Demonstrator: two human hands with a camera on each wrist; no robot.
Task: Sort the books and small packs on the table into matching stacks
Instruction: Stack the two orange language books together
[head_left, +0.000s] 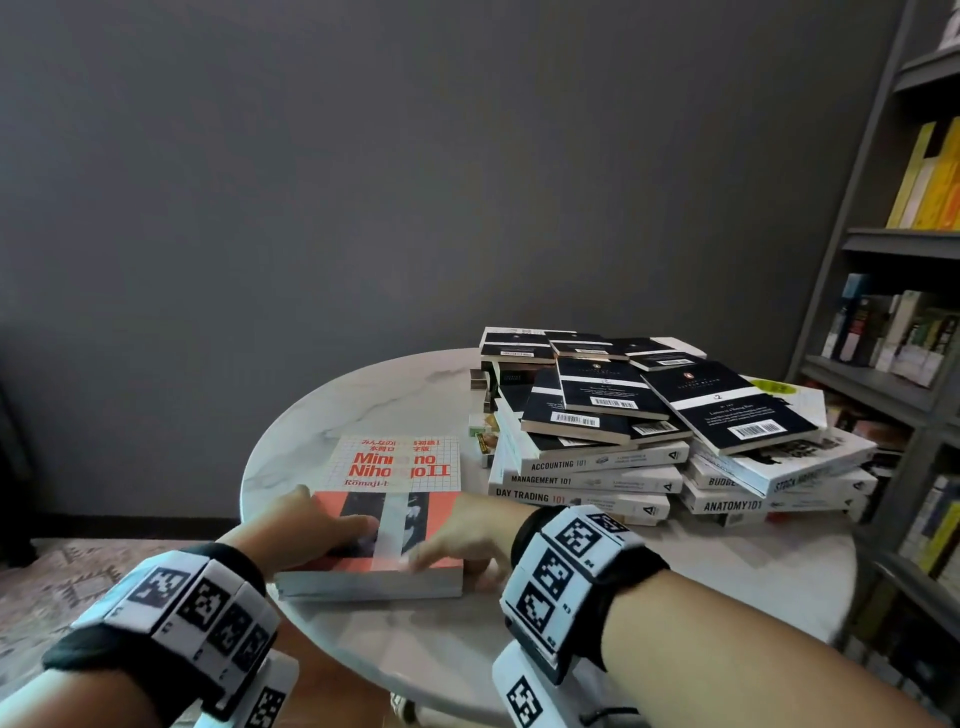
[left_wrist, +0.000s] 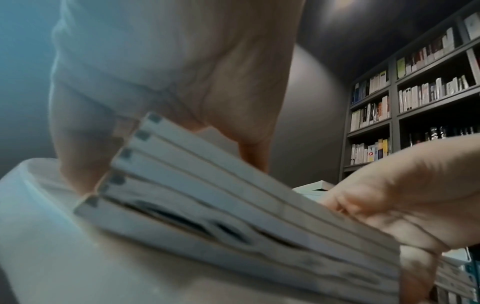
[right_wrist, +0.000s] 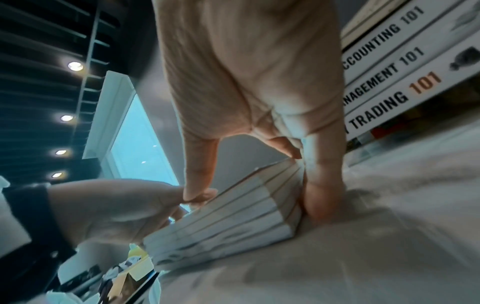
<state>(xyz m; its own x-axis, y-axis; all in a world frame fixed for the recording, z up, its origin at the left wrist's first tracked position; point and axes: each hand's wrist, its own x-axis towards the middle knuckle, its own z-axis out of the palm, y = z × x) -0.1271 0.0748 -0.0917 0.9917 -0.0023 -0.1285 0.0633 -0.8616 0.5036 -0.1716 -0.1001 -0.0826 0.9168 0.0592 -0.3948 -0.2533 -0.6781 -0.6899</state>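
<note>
A stack of several red-and-white "Minna no Nihongo II" books (head_left: 400, 460) lies at the front left of the round marble table (head_left: 363, 395). My left hand (head_left: 306, 525) holds its left side, thumb across the top cover. My right hand (head_left: 462, 540) holds its front right corner. The left wrist view shows the stack's page edges (left_wrist: 233, 216), slightly fanned, with my left fingers (left_wrist: 78, 164) down its side. In the right wrist view my right thumb (right_wrist: 197, 185) sits on top of the stack (right_wrist: 233, 222) while my fingers (right_wrist: 322, 185) run down its side to the table.
To the right stand piles of white "101" books (head_left: 587, 480) with black paperbacks (head_left: 613, 395) scattered on top. Small packs (head_left: 483, 436) peek out at the piles' left edge. A bookshelf (head_left: 893, 338) stands at the far right.
</note>
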